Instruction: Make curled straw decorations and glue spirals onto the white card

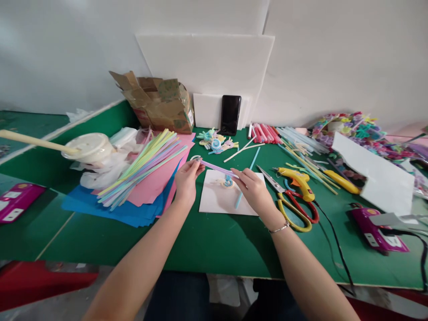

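A purple pipe cleaner (217,168) stretches between my two hands above a white board (214,203). My left hand (187,178) pinches its left end, where a pale loop shows at the fingertips. The other end is gripped by my right hand (252,187), fingers closed. Below, a small blue and cream coiled pipe-cleaner piece (228,182) lies on the board. A blue pipe cleaner (256,158) slants past my right hand, partly hidden behind it. Scissors (294,205) with red and yellow handles and a yellow glue gun (297,180) lie to the right.
Pastel pipe cleaners (143,169) lie on pink and blue sheets at left. Behind stand a phone (230,115), finished twisted pieces (216,141) and a cardboard box (163,104). A black cord (334,245) crosses the right side near a purple power strip (371,227).
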`<action>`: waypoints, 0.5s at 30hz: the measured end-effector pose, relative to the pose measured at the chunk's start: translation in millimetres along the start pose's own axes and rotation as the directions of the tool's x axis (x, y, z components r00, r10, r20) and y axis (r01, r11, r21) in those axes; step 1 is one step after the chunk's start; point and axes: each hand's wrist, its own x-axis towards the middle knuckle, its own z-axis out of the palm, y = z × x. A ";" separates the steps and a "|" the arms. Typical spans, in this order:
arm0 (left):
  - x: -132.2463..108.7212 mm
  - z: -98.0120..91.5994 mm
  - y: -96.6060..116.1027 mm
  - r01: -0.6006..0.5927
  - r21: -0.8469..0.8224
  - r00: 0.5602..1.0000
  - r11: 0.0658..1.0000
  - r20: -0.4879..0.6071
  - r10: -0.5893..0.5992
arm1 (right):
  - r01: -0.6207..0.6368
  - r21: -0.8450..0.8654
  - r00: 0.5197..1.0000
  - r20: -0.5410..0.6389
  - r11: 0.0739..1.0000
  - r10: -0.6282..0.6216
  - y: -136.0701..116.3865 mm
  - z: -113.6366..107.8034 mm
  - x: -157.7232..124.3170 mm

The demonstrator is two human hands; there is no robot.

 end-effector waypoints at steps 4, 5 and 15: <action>-1.1 0.0 0.4 -0.004 -0.013 1.000 1.000 -0.003 0.004 | -0.065 0.039 0.997 -0.029 0.997 0.066 0.5 1.3 -0.9; -1.3 0.0 0.5 -0.006 -0.012 1.000 1.000 -0.003 0.006 | -0.083 0.048 0.996 -0.033 0.995 0.085 0.4 1.6 -1.1; -4.7 1.2 -0.1 -0.036 0.018 0.999 0.999 0.014 0.036 | -0.148 0.009 0.987 -0.056 0.989 0.148 1.2 1.3 -2.3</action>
